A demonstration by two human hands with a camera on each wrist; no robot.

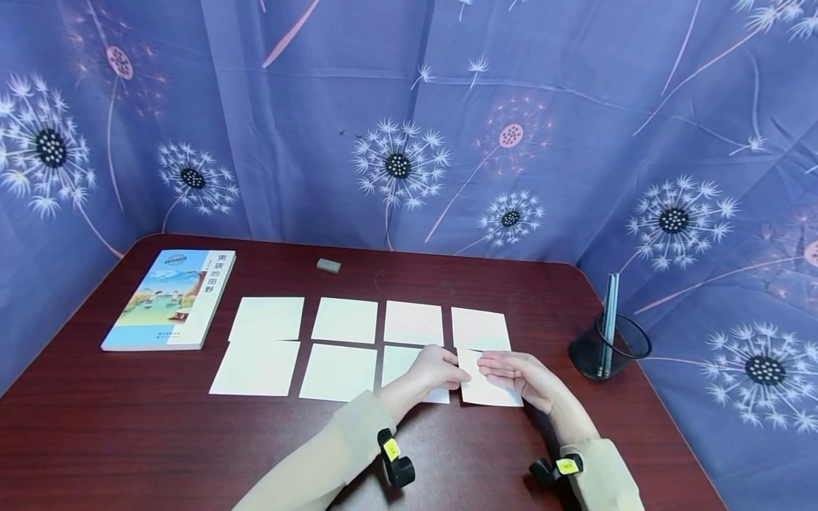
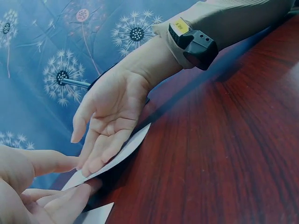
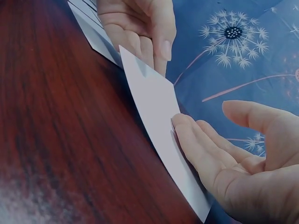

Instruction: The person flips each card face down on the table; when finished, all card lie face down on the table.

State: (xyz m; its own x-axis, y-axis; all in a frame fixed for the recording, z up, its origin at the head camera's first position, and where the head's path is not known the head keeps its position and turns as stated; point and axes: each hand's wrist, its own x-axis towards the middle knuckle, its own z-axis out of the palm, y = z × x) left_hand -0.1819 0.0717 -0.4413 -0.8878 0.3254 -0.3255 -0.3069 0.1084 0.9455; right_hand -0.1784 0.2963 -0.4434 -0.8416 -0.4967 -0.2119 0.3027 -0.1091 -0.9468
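Beneath both hands is a white square sheet of paper (image 1: pixel 495 396), at the right end of the near row. My left hand (image 1: pixel 431 370) pinches its left edge between thumb and fingers. The fingers of my right hand (image 1: pixel 527 380) lie nearly straight against the sheet's upper face, the thumb held apart. In the right wrist view the sheet (image 3: pixel 149 105) is tilted, its near edge lifted off the table. Another white sheet (image 1: pixel 396 360) lies partly hidden under my left forearm and hand. More white sheets (image 1: pixel 337 372) lie flat in two rows.
A book (image 1: pixel 166 301) lies at the table's back left, and a small grey eraser-like block (image 1: pixel 329 265) near the back edge. On the right stands a black mesh pen holder (image 1: pixel 584 353) with pencils (image 1: pixel 609 319). A blue dandelion curtain (image 1: pixel 307 142) hangs behind the dark red table (image 1: pixel 128 440).
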